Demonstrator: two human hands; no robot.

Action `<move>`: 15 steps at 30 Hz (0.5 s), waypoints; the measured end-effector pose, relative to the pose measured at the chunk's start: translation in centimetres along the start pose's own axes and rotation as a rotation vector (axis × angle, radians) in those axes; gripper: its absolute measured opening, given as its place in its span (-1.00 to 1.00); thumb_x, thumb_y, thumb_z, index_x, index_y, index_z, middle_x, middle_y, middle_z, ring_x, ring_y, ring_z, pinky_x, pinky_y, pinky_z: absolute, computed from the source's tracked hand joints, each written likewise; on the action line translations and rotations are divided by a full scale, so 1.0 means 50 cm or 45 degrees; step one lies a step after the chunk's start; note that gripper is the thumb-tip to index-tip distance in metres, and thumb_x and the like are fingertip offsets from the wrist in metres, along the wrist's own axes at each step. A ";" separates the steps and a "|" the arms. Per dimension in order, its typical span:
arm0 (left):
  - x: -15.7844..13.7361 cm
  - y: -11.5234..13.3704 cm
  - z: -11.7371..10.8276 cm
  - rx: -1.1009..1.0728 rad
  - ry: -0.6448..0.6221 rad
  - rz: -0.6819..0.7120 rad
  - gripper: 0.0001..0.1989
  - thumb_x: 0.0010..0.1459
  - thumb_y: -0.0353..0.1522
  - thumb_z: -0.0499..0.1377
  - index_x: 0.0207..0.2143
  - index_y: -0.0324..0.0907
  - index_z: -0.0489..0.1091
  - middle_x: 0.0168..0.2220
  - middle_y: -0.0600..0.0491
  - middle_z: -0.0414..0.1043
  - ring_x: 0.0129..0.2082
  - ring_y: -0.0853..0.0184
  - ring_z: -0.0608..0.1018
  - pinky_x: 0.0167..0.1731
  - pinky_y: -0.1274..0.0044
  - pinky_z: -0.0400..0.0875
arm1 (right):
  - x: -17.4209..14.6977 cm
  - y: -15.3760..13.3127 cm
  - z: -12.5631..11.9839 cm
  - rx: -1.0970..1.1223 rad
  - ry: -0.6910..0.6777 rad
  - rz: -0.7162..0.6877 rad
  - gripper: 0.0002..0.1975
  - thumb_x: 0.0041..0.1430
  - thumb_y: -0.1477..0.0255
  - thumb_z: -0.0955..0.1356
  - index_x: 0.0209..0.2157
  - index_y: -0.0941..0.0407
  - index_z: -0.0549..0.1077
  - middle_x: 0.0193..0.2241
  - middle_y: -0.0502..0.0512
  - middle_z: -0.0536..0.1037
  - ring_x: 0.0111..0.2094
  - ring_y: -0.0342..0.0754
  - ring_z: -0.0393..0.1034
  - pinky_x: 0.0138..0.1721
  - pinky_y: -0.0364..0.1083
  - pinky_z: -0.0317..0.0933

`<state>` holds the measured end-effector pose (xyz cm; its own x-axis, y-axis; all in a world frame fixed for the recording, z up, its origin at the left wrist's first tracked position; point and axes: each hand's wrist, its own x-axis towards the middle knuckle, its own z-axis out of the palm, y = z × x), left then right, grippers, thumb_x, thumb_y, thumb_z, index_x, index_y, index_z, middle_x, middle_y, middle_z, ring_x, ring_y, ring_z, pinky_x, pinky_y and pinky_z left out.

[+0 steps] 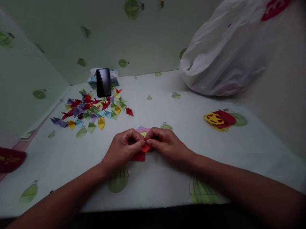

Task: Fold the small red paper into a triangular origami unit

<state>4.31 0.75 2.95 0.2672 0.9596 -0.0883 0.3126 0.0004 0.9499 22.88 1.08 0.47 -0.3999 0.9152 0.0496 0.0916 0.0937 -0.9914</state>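
Observation:
A small piece of folded orange-red paper [145,148] is pinched between my two hands near the middle of the table. My left hand [126,145] grips its left side with thumb and forefinger. On the other side, my right hand [167,143] pinches it the same way, thumb tips nearly meeting. Underneath lie several loose paper sheets: a red one [139,157] shows below my left hand, and a pink and purple one [142,129] peeks out behind the fingers. How the held paper is folded is mostly hidden by my fingers.
Many small folded paper shapes [92,110] lie heaped at the back left. A dark phone [103,82] leans on a tissue box [115,78]. Red and yellow paper cutouts [218,119] lie right, below a white plastic bag [221,53]. A red object [5,159] is at far left.

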 end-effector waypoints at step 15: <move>-0.005 0.005 0.001 0.140 0.047 0.175 -0.86 0.09 -0.37 0.27 -0.50 -0.22 0.43 -0.40 0.03 0.52 -0.41 0.39 0.52 -0.38 0.57 0.39 | 0.000 0.002 -0.001 0.009 0.033 0.012 -0.89 0.14 0.44 0.36 -0.45 0.13 0.40 -0.45 0.03 0.47 -0.38 -0.09 0.35 -0.34 -0.08 0.21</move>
<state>4.36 0.49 3.19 0.2815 0.9581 0.0532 0.3737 -0.1605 0.9135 22.92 1.10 0.38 -0.3750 0.9260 0.0431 0.0886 0.0821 -0.9927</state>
